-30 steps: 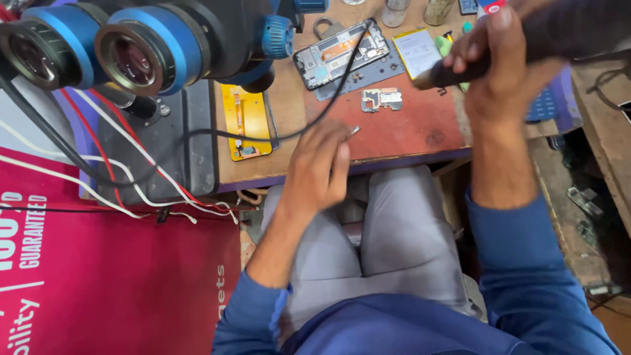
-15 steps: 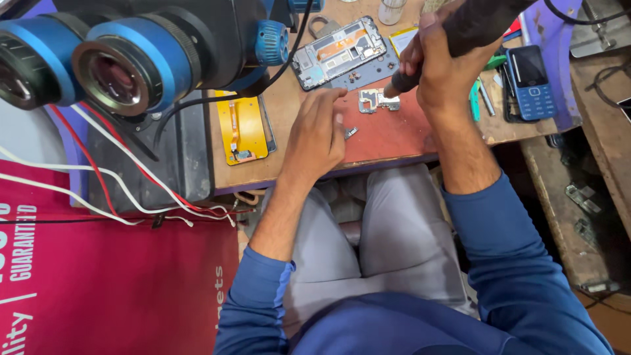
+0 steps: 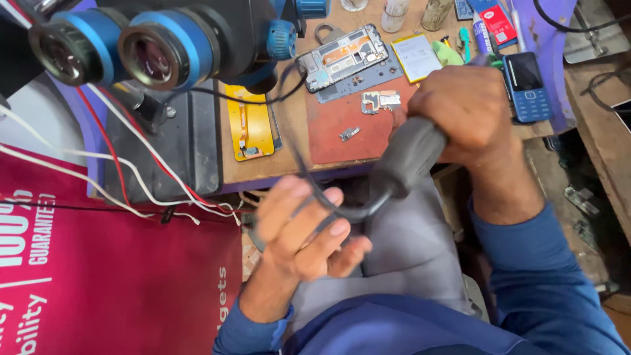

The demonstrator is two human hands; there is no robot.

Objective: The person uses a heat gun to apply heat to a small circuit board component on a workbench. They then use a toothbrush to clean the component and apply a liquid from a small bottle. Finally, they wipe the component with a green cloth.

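Observation:
My right hand (image 3: 470,112) is closed around the thick dark grey handle of a corded tool (image 3: 411,158), held above the front edge of the workbench. The tool's black cable (image 3: 351,212) curves down from the handle into my left hand (image 3: 299,230), which grips it loosely over my lap. On the bench beyond lie a red work mat (image 3: 328,141), an opened phone frame (image 3: 342,56), a small circuit board (image 3: 378,100) and a tiny metal part (image 3: 349,133). The tool's working tip is hidden behind my right hand.
A black microscope with blue-ringed eyepieces (image 3: 164,46) looms at the upper left, with red and white wires (image 3: 131,177) trailing below it. A yellow flex part (image 3: 250,125), a flat battery (image 3: 416,58) and a blue keypad phone (image 3: 526,85) lie on the bench. A red banner (image 3: 98,283) hangs at left.
My left hand has drawn back from the red mat to my lap and taken hold of the cable. My right hand has pulled the tool off the bench toward me.

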